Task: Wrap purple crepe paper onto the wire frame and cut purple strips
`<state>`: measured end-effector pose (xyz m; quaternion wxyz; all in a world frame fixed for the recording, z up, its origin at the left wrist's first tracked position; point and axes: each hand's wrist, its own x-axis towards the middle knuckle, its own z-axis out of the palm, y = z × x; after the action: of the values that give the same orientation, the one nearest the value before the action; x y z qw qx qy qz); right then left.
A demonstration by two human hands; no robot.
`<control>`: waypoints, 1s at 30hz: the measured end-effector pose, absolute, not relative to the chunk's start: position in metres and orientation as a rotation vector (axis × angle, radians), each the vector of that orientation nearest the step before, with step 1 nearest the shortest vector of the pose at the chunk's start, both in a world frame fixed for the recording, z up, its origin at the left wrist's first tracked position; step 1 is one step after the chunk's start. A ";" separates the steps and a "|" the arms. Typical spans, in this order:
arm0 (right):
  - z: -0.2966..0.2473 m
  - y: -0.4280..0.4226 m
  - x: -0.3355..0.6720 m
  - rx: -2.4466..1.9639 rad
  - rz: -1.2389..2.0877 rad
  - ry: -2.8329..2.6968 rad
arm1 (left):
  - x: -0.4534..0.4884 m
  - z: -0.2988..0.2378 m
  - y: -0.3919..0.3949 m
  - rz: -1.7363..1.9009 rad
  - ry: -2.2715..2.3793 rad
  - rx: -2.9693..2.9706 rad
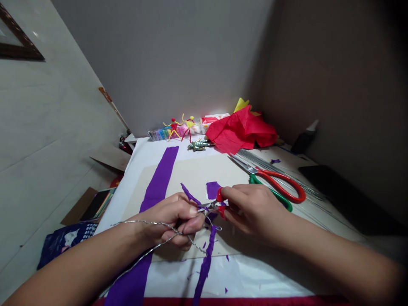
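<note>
My left hand [181, 219] is closed around a twisted silver wire [153, 222], whose loose ends trail back over my forearm. Purple crepe paper is wrapped on part of the wire, and a purple strip [206, 263] hangs below it. Small scissors with red handles [221, 204] are in my right hand [255, 208], fingers in the loops. Their blades meet the purple paper at my left fingertips; whether they are fully closed I cannot make out. A long purple paper band [161, 178] lies under my left forearm, and a small purple piece [212, 190] lies beyond the scissors.
Larger scissors with red and green handles [280, 182] lie at right on several straight wires [306, 187]. Crumpled red paper [244, 129], two small wire figures [174, 127] and a green metallic figure [198, 145] stand at the back. A dark wall borders the right.
</note>
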<state>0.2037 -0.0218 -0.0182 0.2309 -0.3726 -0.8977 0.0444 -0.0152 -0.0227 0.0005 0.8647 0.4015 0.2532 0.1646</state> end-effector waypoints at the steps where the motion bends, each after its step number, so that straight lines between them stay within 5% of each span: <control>1: -0.019 -0.021 0.204 -1.017 0.114 -2.467 | -0.015 0.000 -0.023 0.341 0.526 0.841; 11: -0.028 -0.018 0.204 -1.005 -0.025 -2.424 | -0.015 0.000 -0.023 0.356 0.573 0.821; 19: -0.008 -0.018 0.210 -1.127 0.198 -2.392 | -0.012 0.001 -0.022 0.547 0.608 0.800; 30: -0.007 -0.021 0.213 -1.093 -0.246 -2.428 | -0.002 0.012 -0.020 0.728 1.010 0.849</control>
<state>0.2131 -0.0210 -0.0071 0.2318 -0.3976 -0.8833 -0.0895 -0.0020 -0.0201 0.0119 0.7294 0.3854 0.4584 0.3307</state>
